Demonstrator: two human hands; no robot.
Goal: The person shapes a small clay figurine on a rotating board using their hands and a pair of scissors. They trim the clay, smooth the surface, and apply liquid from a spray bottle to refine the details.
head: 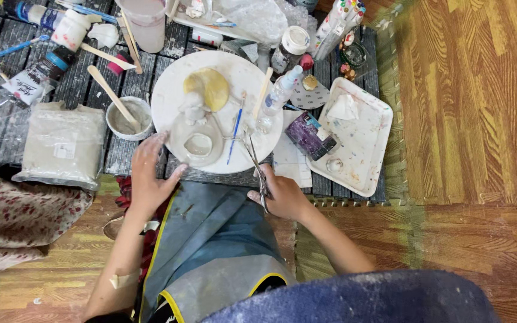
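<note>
The left hand lies flat with fingers spread, its fingertips touching the near-left rim of the round white turntable board, gripping nothing. The right hand is curled shut around the handles of a pair of metal scissors, whose blades point up onto the board's near-right edge, beside a thin blue-handled brush. On the board sit 1 clear shallow dish with a pale clay ring in it, 1 small white clay figure and 1 flat yellow clay disc; these pieces are what the hands are working over. By the look of it the step in hand is steadying or turning the board while the scissors are brought to the work; any next move would call for the left hand keeping the board from spinning and the blade tips coming in low, clear of the brush and the dish. Counted around: 1 small bowl of grey slip with 1 wooden stick in it, 1 clear spray bottle, 1 white rectangular tray, and 1 bagged block of grey clay at the left.
</note>
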